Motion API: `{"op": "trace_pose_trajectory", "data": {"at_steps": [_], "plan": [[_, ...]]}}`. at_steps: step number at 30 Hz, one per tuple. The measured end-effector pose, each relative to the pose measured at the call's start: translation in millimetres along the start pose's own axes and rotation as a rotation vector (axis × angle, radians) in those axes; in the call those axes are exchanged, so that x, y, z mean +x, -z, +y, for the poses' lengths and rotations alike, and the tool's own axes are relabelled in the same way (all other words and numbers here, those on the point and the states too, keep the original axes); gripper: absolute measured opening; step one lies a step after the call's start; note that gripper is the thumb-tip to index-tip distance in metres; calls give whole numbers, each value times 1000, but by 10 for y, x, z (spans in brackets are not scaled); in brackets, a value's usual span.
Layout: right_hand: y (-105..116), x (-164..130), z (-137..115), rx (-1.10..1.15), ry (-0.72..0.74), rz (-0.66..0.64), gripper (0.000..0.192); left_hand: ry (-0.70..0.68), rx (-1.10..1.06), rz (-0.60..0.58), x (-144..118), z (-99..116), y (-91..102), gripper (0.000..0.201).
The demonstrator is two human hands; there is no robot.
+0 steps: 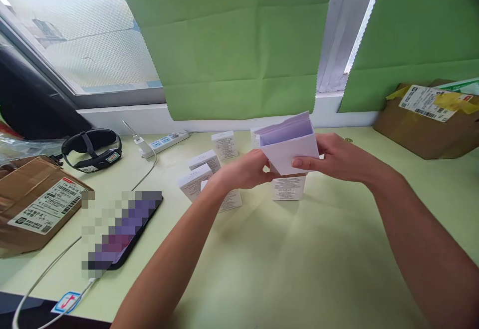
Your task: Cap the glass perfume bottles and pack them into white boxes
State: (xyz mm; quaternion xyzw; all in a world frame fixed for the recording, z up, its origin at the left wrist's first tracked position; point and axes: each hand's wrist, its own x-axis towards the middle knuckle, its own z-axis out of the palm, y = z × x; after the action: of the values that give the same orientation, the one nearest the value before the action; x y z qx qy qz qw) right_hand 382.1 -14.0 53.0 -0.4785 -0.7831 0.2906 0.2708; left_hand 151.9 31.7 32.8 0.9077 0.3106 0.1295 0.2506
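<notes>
A white paperboard box (290,154) is held up in front of me, with its flap raised and the hollow inside showing. My right hand (329,155) grips its right side, thumb pressed on the near face. At the lower left of the box, my left hand (249,169) is closed on it, its fingertips partly hidden behind and below. Just beneath stands a printed white box (288,189). More small printed boxes stand by my left hand, among them one at the back (225,145) and one leaning at the left (195,181).
A phone (130,239) with a white cable lies at left, near a power strip (168,142) and a black head strap (92,154). Cardboard boxes stand at the left (37,204) and right (422,124). Green cloth (243,44) hangs over the window behind the table.
</notes>
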Motion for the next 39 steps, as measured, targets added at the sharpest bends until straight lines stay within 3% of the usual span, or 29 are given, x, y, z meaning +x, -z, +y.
{"op": "trace_pose_trajectory", "data": {"at_steps": [8, 11, 19, 24, 29, 34, 39], "plan": [[84, -20, 49, 36, -104, -134, 51, 22, -259, -133, 13, 30, 66, 34], [91, -28, 78, -4, -159, -169, 47, 23, -325, -154, 6, 42, 83, 37], [47, -3, 184, 0, -143, -191, 42, 26, -356, -156, -16, 84, 97, 44], [45, -7, 190, 3, -136, -195, 40, -12, -342, -162, -29, 103, 106, 37], [51, -5, 139, -36, -147, -112, 50, -13, -325, -166, -17, 89, 103, 38], [82, -9, 114, -121, -163, -66, 47, 1, -264, -142, -10, 52, 101, 36], [144, -59, 115, -2, -105, -108, 50, 19, -228, -116, -18, 21, 83, 34]]}}
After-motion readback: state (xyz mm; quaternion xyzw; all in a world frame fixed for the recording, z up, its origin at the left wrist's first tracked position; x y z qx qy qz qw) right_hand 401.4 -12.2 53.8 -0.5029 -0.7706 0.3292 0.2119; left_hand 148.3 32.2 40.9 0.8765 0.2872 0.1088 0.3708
